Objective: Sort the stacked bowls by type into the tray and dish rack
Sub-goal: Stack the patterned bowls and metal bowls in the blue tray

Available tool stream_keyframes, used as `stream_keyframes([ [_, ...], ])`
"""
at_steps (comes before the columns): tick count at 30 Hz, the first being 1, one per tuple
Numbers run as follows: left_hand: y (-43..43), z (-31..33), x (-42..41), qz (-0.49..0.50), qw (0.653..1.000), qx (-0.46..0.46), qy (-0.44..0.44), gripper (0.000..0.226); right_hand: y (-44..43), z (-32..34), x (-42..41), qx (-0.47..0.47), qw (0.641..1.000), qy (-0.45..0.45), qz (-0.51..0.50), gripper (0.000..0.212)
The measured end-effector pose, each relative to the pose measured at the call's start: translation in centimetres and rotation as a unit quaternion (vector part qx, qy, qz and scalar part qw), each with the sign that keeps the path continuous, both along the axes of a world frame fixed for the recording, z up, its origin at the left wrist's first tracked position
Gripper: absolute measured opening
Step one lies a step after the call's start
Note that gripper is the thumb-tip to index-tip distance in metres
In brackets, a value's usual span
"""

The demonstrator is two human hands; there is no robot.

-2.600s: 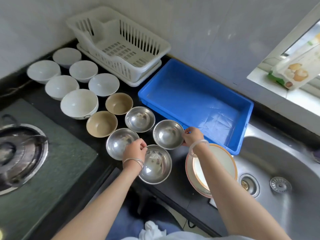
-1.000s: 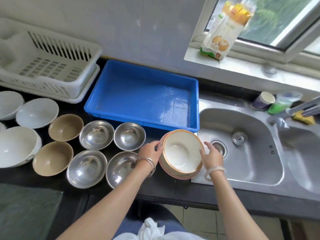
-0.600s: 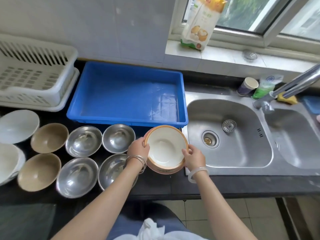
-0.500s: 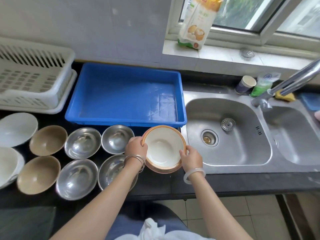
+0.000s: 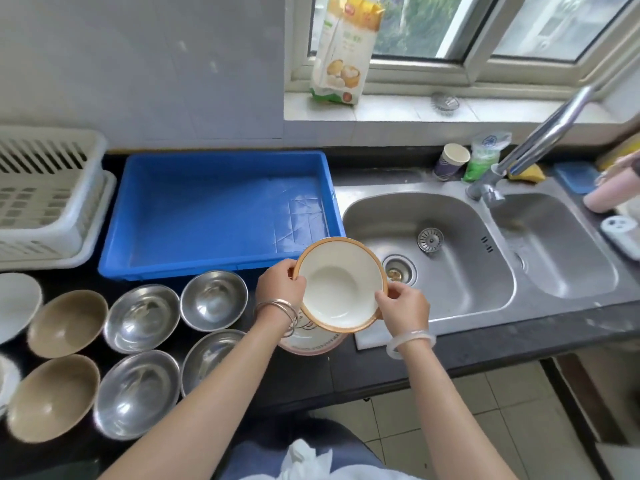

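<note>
I hold an orange-rimmed white bowl with both hands, lifted above the counter edge between the tray and the sink. My left hand grips its left rim and my right hand grips its right rim. Under it a second patterned bowl shows below the held one. The blue tray lies behind, with nothing in it. The white dish rack stands at the far left. Several steel bowls and two tan bowls sit on the dark counter to my left.
A double steel sink with a tap lies to the right. A paper cup, green bag and sponge stand behind it. White bowls are cut off at the left edge. A flour bag stands on the windowsill.
My hands left the steel bowls and took the orange-rimmed bowl by both rims, then lifted it off the stack. The view swung right toward the sink.
</note>
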State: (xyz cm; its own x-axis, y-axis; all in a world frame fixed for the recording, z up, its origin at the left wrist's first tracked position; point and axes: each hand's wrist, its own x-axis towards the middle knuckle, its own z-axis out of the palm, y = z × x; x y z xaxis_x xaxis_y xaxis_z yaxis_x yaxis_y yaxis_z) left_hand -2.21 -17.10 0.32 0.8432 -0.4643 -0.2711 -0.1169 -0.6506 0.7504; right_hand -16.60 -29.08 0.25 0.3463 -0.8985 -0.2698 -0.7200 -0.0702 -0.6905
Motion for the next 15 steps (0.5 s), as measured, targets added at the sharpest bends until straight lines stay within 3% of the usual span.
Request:
stream_keyframes([
  [7, -4.5, -0.5, -3.9, -0.088, 0.994, -0.011, 0.057, 0.017, -3.3, 0.9, -5.4, 0.005, 0.995, 0.013, -0.1, 0.008],
  [15, -6.2, -3.8, -7.9, -0.117, 0.987, 0.036, 0.102, 0.021, -4.0, -1.7, -9.8, 0.028, 0.989, 0.059, -0.135, 0.012],
])
